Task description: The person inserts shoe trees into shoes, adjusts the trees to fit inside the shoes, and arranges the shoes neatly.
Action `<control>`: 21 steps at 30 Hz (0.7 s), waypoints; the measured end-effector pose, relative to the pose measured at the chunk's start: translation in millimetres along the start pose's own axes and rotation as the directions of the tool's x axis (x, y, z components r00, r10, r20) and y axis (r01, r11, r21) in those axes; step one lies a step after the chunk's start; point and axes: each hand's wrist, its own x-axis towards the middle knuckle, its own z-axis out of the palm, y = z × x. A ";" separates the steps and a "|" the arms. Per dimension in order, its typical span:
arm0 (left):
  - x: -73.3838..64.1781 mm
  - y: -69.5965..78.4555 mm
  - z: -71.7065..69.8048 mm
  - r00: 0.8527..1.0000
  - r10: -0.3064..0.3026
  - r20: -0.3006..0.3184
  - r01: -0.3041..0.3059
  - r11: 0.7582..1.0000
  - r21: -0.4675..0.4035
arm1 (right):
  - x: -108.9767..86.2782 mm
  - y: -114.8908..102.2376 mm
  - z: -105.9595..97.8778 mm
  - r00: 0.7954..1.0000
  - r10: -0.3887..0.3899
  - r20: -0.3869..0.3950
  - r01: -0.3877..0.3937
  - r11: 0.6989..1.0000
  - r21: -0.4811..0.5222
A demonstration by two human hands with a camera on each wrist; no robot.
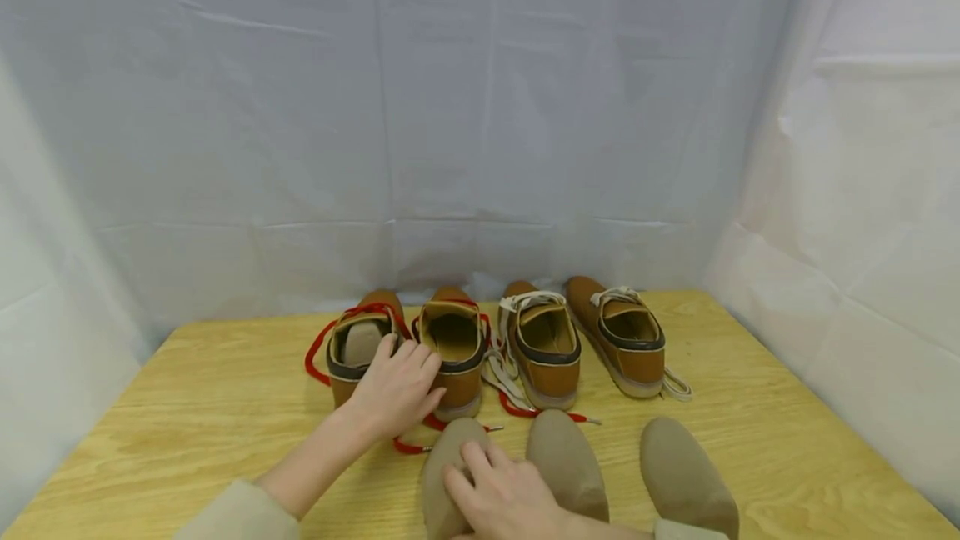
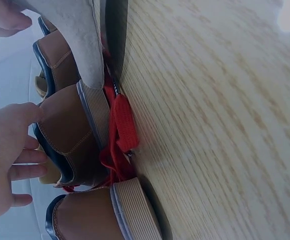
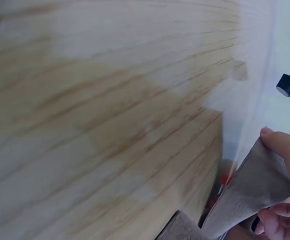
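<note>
My right hand [image 1: 510, 494] holds a grey-beige shoe insert [image 1: 442, 482], with thumb and fingers on its sides in the right wrist view. My left hand [image 1: 397, 386] hangs over the two red-laced brown shoes, its fingers relaxed and holding nothing. In the left wrist view, its thumb overlaps the heel of a brown shoe [image 2: 65, 125]. A similar insert [image 1: 363, 344] sits inside the leftmost shoe [image 1: 343, 390]. Beside that stands the other red-laced shoe [image 1: 461, 386], its opening showing a bare insole.
Two more brown shoes, a white-laced one [image 1: 551, 377] and an angled one [image 1: 637, 365], stand to the right. Two inserts lie in front, one central [image 1: 566, 461] and one farther right [image 1: 686, 473]. Loose red lace ends [image 1: 412, 447] trail on the wooden table [image 1: 787, 440].
</note>
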 end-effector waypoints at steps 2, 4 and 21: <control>0.0 -0.1 0.4 1.000 0.000 -0.001 0.000 1.000 0.001 | -0.9 -0.3 0.5 1.000 -0.007 -0.021 0.006 0.999 -0.032; -0.1 -0.2 0.8 1.000 0.001 -0.003 -0.001 1.000 0.000 | -1.8 -0.7 1.0 0.999 -0.014 -0.042 0.012 0.999 -0.054; 1.4 1.0 -0.7 1.000 0.002 -0.003 -0.002 1.000 0.001 | -4.6 0.6 2.1 0.976 -0.071 -0.206 0.053 0.995 -0.089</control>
